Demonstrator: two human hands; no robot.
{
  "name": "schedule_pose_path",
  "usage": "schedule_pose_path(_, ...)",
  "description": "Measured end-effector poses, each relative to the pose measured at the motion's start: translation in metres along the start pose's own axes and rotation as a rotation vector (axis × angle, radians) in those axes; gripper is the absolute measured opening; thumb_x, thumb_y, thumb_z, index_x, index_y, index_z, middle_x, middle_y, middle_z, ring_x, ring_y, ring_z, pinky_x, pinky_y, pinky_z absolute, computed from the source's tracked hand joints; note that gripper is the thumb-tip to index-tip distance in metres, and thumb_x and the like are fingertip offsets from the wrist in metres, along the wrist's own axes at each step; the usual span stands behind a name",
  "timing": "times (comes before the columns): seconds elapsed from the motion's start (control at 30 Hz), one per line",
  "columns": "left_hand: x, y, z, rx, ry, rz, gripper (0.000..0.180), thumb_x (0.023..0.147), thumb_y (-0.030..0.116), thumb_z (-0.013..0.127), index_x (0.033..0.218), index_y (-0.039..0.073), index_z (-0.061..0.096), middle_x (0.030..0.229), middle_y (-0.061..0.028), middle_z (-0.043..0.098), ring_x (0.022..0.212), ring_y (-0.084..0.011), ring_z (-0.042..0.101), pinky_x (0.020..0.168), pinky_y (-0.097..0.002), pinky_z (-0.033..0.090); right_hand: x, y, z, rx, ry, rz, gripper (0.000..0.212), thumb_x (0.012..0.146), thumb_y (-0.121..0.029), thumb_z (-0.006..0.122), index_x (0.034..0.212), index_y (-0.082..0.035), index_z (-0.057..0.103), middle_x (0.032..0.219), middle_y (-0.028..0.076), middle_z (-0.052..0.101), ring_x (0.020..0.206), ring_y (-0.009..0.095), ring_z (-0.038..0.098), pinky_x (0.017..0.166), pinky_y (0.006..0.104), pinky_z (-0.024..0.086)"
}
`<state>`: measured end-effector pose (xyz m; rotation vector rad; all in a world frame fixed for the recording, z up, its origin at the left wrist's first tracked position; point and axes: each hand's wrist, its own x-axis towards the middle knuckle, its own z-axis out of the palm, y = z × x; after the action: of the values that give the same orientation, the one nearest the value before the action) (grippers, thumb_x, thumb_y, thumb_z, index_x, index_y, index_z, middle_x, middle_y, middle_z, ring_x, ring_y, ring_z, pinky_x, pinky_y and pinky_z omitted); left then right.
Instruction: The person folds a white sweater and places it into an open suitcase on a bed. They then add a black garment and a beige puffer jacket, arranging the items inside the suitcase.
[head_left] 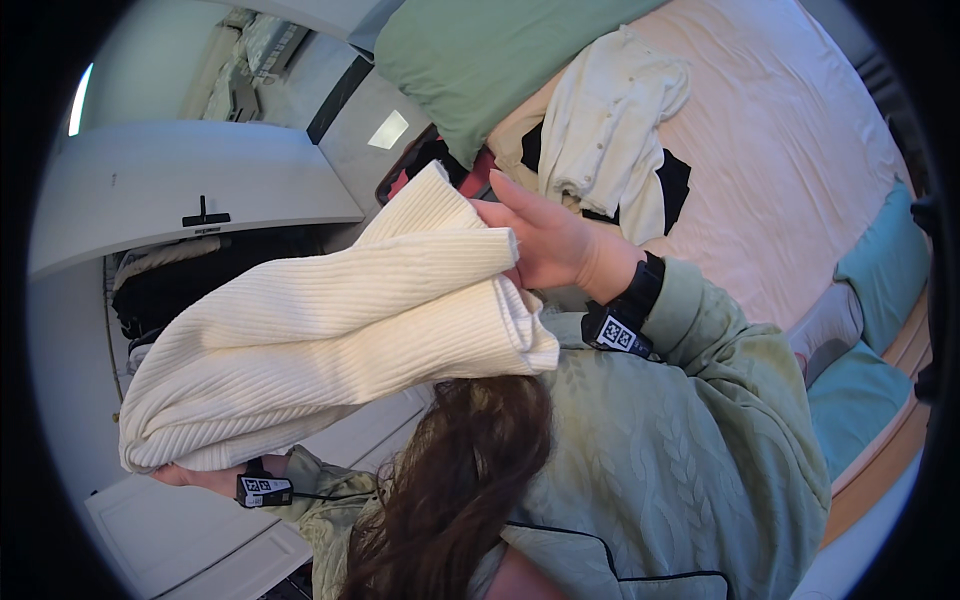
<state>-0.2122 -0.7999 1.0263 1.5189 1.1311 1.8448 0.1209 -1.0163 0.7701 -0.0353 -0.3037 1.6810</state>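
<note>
Sweater [330, 310] folded, aloft left of bed [760, 150]. Right hand [550, 238] spread, thumb free, fingers partly hidden behind it; left hand [205, 478] at lower end, grip indiscernible. Step, judged: supporting the fold; next move calls for level support.

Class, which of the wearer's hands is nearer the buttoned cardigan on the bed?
Right. The right hand is just below the cardigan in view; the left hand is farther off, toward the lower left.
</note>
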Motion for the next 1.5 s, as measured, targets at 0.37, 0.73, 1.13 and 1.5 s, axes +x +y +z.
schedule_pose_path(0.37,-0.007,-0.008,0.003,0.006,-0.025,0.025,0.070,0.089,0.056,0.048,0.135,0.003,0.045,0.132,-0.0194,0.052,0.119,-0.0287,0.051,0.105,-0.0407,0.037,-0.004,-0.001,-0.002,-0.015,-0.154,-0.096,0.073,0.096,-0.061,0.035,0.145,-0.006,0.031,0.142,0.010,0.045,0.129,0.021,0.046,0.106,0.0337,0.037)
schedule_pose_path(0.73,-0.014,-0.010,0.000,0.004,-0.025,0.036,0.067,0.090,0.053,0.048,0.133,0.002,0.046,0.131,-0.0191,0.052,0.118,-0.0288,0.052,0.104,-0.0412,0.038,-0.007,-0.006,-0.005,-0.534,-0.044,-0.404,0.089,0.081,-0.015,0.076,0.150,-0.006,0.020,0.138,0.007,0.047,0.124,0.015,0.045,0.105,0.0323,0.037)
schedule_pose_path(1.13,-0.021,-0.009,-0.011,-0.014,-0.005,0.048,0.063,0.090,0.050,0.047,0.132,0.002,0.047,0.131,-0.0188,0.053,0.117,-0.0290,0.053,0.103,-0.0419,0.040,-0.030,-0.025,0.046,-0.490,0.264,-0.523,0.031,0.096,-0.020,0.060,0.118,0.001,0.055,0.109,0.005,0.065,0.095,0.009,0.060,0.084,0.0261,0.049)
schedule_pose_path(1.5,-0.028,-0.012,-0.012,-0.017,-0.015,0.060,0.060,0.091,0.047,0.046,0.131,0.002,0.047,0.130,-0.0185,0.053,0.116,-0.0292,0.053,0.102,-0.0424,0.041,-0.040,-0.018,0.071,-0.620,0.227,-0.528,0.030,0.096,-0.020,0.059,0.117,0.001,0.056,0.094,0.003,0.065,0.071,0.005,0.058,0.061,0.0210,0.047)
